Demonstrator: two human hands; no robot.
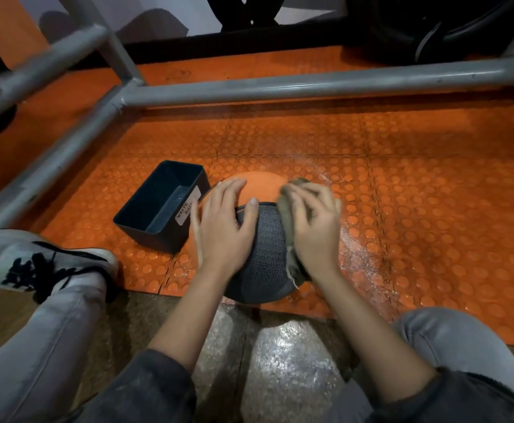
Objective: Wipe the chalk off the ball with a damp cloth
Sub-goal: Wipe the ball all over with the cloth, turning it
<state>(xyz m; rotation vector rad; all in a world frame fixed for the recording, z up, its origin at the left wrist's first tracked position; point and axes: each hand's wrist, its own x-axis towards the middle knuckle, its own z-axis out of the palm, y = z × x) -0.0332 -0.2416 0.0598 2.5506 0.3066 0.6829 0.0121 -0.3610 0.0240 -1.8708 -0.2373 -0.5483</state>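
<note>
The left hand (222,227) is laid palm-down on the medicine ball (265,257), with the fingers spread and nearly straight and the thumb stretched across the grey textured panel; nothing is gripped by it. The right hand (313,224) is seen with its fingers bent over a bunched brownish cloth (295,270), which is held and pressed against the ball's side at 3 o'clock. This hand is slightly blurred. Cloth edges are shown above the fingertips and below the wrist, where a frayed corner hangs down.

The ball is set on an orange studded mat (432,193), close to the mat's near edge, between the person's knees. Its far part is orange and its near part grey.

At 9 o'clock of the ball, just beside it, an open dark rectangular bin (149,236) is placed; a white label (188,209) with handwriting starting "WASTE" is stuck on its wall. A white dusting (356,254) is spread on the mat at 3 o'clock of the ball. Grey metal frame tubes (280,87) are crossed at 12 o'clock, well apart from the ball, and a grey shoe (36,257) with black laces is seen at 9 o'clock, beyond the bin
</note>
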